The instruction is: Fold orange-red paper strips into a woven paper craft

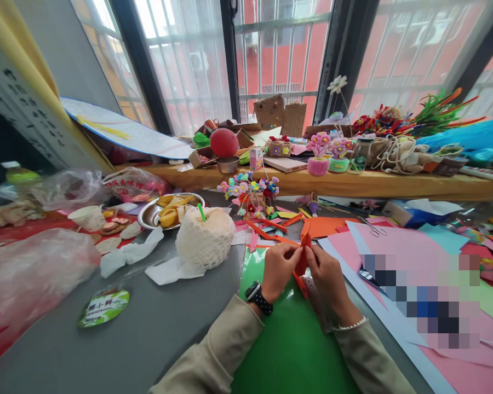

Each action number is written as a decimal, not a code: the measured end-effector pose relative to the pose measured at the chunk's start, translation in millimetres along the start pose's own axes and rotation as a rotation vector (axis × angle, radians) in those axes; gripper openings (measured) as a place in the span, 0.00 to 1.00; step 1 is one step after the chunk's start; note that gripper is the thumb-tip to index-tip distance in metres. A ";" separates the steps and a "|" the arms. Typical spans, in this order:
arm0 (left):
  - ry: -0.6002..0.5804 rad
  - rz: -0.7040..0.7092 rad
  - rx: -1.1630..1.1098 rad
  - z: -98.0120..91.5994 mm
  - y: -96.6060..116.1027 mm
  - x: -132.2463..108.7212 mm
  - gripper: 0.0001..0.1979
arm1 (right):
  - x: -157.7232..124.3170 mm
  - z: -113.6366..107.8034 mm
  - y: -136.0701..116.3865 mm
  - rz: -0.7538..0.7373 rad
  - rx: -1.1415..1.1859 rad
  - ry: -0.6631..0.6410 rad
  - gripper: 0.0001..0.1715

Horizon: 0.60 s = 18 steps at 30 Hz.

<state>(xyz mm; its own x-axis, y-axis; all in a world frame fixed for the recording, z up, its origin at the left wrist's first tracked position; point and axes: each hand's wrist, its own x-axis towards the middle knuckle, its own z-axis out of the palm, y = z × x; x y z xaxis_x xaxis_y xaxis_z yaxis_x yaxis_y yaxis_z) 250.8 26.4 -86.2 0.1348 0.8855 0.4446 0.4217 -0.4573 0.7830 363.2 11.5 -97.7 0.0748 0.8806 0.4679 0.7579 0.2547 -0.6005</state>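
Between my two hands is a folded piece of orange paper (pixel 302 264), pinched near its top and held above the green sheet (pixel 291 339). My left hand (pixel 280 267), with a dark watch on the wrist, grips the paper's left side between thumb and fingertips. From the right, my right hand (pixel 326 273), with a beaded bracelet, pinches the same paper; the thumbs nearly meet. Part of the folds is hidden behind the fingers. Just beyond my hands lie orange paper strips (pixel 285 225) and a larger orange sheet (pixel 328 225).
Left of my hands stands a net-wrapped coconut (pixel 205 238) with a green straw, near a metal bowl (pixel 142 213) of banana peels. Pink sheets (pixel 394 251) and scissors (pixel 376 229) lie to the right. Yarn flowers (pixel 250 191) stand before the wooden ledge (pixel 230 179).
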 end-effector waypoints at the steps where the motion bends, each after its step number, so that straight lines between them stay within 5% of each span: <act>1: -0.009 0.016 0.021 0.1 0.6 -0.2 0.13 | -0.5 0.7 1.3 -0.011 -0.062 0.013 0.18; 6: -0.115 0.071 -0.009 4.1 1.0 -0.9 0.10 | -1.9 2.3 6.3 0.009 -0.187 0.096 0.18; 18: -0.176 0.019 -0.080 2.1 -1.4 2.4 0.09 | -2.1 0.7 0.7 0.025 -0.059 0.059 0.15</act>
<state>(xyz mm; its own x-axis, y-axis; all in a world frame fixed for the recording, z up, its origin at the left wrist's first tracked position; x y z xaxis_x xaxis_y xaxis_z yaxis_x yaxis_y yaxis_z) 252.4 29.4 -87.2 0.2996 0.8744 0.3817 0.3462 -0.4725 0.8105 363.1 10.0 -99.6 0.1313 0.8607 0.4918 0.7920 0.2073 -0.5743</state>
